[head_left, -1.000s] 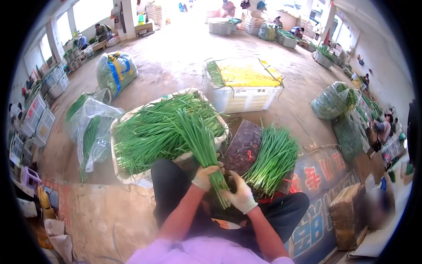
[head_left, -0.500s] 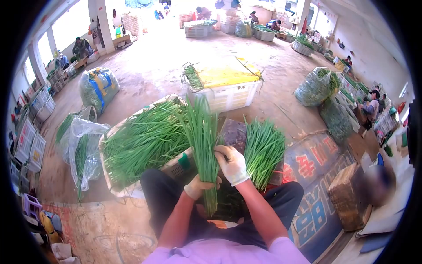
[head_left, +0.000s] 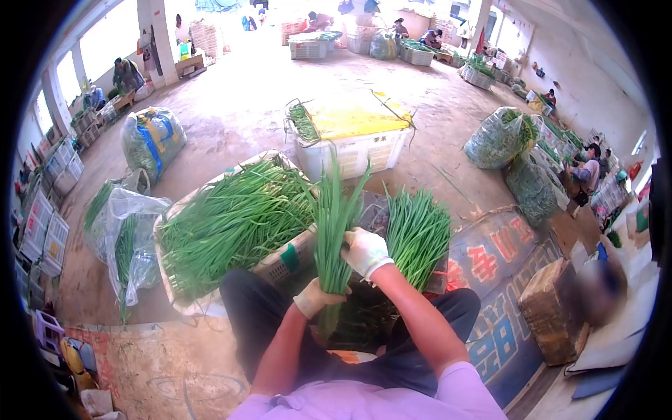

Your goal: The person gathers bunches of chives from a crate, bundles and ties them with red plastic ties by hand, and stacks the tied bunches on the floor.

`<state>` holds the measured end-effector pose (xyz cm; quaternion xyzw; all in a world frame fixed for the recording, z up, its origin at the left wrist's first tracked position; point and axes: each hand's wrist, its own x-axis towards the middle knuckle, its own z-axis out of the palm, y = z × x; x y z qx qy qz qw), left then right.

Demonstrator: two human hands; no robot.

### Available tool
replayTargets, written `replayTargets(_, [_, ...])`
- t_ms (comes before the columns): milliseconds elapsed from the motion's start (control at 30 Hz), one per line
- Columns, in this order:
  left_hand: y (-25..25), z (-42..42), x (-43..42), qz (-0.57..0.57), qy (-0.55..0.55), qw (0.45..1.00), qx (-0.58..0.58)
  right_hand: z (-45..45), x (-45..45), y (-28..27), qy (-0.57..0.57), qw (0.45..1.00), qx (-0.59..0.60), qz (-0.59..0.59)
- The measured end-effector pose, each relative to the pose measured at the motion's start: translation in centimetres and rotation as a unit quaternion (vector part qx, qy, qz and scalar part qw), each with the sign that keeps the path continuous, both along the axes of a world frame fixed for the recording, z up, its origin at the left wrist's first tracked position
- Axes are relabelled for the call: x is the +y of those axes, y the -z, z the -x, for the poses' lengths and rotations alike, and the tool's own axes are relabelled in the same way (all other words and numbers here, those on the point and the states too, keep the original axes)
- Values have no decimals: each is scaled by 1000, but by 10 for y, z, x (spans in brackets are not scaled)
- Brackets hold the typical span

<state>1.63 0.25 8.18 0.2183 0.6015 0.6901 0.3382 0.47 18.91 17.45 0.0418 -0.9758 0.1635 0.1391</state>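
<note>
My left hand (head_left: pixel 318 297), in a pale glove, is wrapped round the lower part of an upright bunch of chives (head_left: pixel 333 234) between my knees. The long green leaves fan out above it, and the cut ends hang below. On the bunch's right side, higher up, is my gloved right hand (head_left: pixel 367 253), its fingers curled in against the leaves; the fingertips are partly hidden. Beside it on the right lies a neat pile of chives (head_left: pixel 418 234). A large crate (head_left: pixel 199 308) heaped with loose chives (head_left: pixel 234 217) stands to the left.
Ahead stands a white crate (head_left: pixel 353 157) with a yellow cover. Stuffed plastic bags sit at left (head_left: pixel 154 143) and right (head_left: pixel 497 140). A clear bag (head_left: pixel 140 231) with leaves lies left of the heaped crate. A wooden block (head_left: pixel 553 311) is at my right. Several people work farther off.
The bunch's leaf tops have shifted right and look more spread. My right hand has moved slightly up along the bunch, while my left hand keeps its hold.
</note>
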Motion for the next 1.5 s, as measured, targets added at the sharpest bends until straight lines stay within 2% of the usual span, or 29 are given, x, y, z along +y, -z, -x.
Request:
replayTargets(67, [-2, 1, -3, 20, -2, 1000, 11, 4, 11, 4, 53, 989, 127, 53])
replayTargets(100, [-2, 2, -3, 20, 1, 1000, 11, 6, 21, -13, 88, 988, 125, 26])
replayTargets(133, [-1, 2, -4, 11, -4, 1000, 7, 8, 35, -18, 90, 962, 237, 103])
replayTargets(200, [0, 1, -5, 2, -4, 1000, 2, 6, 56, -27, 122, 918, 261, 272])
replayTargets(233, [0, 1, -5, -9, -9, 1000, -10, 3, 57, -29, 128, 917, 263, 271])
replayTargets(300, [-1, 2, -3, -26, -22, 999, -9, -5, 59, -39, 12, 941, 279, 193])
replayTargets(333, [1, 3, -2, -27, -17, 999, -9, -10, 57, -44, -44, 955, 269, 121])
replayTargets(400, [5, 5, -3, -40, -12, 999, -29, -19, 46, -51, -1, 982, 131, 135])
replayTargets(467, [6, 4, -1, -37, -12, 999, -20, -17, 46, -42, 22, 984, 100, 145])
replayTargets(567, [8, 3, -3, -46, -5, 999, -22, -14, 48, -39, 37, 998, -1, 59])
replayTargets(800, [0, 0, -5, -58, 5, 998, -27, -18, 50, -37, -61, 998, 3, 20])
replayTargets(867, [2, 1, -7, -54, 8, 998, -23, -14, 48, -36, 39, 998, 53, 6])
replayTargets(933, [3, 3, -8, -68, 23, 997, -32, -14, 53, -42, 51, 979, 198, 22])
replayTargets(1000, [2, 2, -7, -62, 19, 998, -28, -17, 54, -47, 23, 974, 220, 38])
replayTargets(1067, [2, 1, -8, -52, 18, 998, -26, -21, 44, -47, -116, 974, 103, 166])
replayTargets(1133, [6, 4, -8, -51, 29, 998, -24, -20, 29, -40, -161, 972, 99, 138])
replayTargets(1300, [6, 0, -8, -32, 14, 999, -16, -14, 16, -32, -135, 987, -19, 80])
replayTargets(1467, [4, -1, -11, -21, 5, 1000, -15, -18, 12, -36, -148, 982, -32, 117])
replayTargets(1500, [5, 0, -10, -22, 6, 1000, -20, -18, 10, -36, -135, 988, -15, 72])
